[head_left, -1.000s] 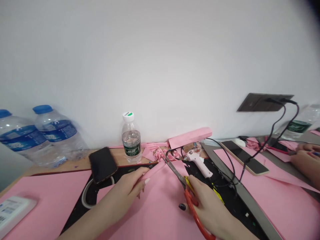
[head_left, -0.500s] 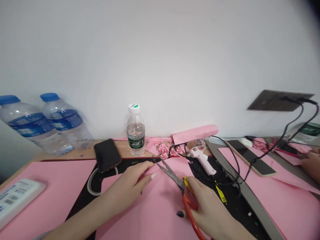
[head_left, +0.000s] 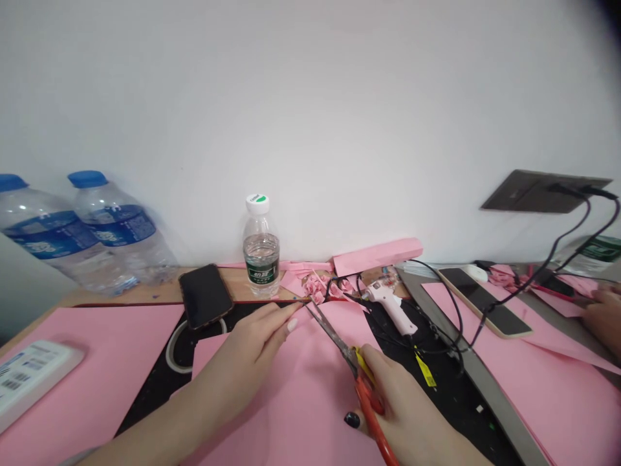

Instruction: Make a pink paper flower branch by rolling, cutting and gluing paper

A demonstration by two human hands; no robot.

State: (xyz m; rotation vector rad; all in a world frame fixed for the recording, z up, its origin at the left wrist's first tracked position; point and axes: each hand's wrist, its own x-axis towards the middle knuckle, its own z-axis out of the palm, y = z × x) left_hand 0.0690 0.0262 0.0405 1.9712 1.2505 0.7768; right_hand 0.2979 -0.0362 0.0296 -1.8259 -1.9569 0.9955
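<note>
Head camera: the left hand is pinching pink paper, the right hand is gripping scissors by the handles.

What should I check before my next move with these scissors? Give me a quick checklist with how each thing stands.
1. Scissors gripped in the right hand: ok.
2. Pink sheet held by the left hand: ok, at its far edge.
3. Left fingertips well away from the blades: not ok, the blade tips look very close to them.
4. Small bottle upright and capped: ok.
5. Glue gun out of the blades' way: ok, it lies to their right.
6. Glue gun cool: cannot tell.
</note>
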